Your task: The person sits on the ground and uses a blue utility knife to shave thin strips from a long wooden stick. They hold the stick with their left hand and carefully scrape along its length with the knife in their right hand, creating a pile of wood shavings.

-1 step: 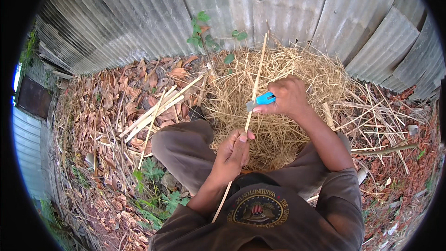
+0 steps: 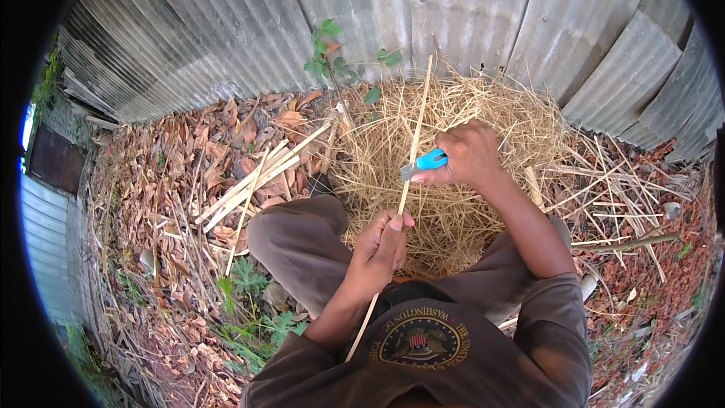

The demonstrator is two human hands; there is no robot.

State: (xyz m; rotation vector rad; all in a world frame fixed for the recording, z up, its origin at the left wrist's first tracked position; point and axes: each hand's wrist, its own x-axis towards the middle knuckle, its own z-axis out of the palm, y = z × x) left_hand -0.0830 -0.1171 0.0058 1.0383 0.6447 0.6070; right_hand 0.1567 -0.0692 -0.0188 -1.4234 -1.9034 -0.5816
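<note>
While the long thin bamboo strip is held upright-ish over the lap, it's being shaved down with a blue-handled knife, so the step in hand looks like thinning or smoothing the strip, somewhere mid-length. The lower part of the strip is pinched in the left hand, grip closed around it just above the knees, and its bottom end is run down past the shirt. The knife is clamped in the right hand, fingers wrapped tight round the handle, with the blade laid against the strip. Next, a steady pull along the grain is probably called for, blade kept shallow so the strip isn't split. A big heap of pale shavings is piled right behind, more cut strips are lying on dry leaves to the left, and a corrugated metal fence is set behind it all.
</note>
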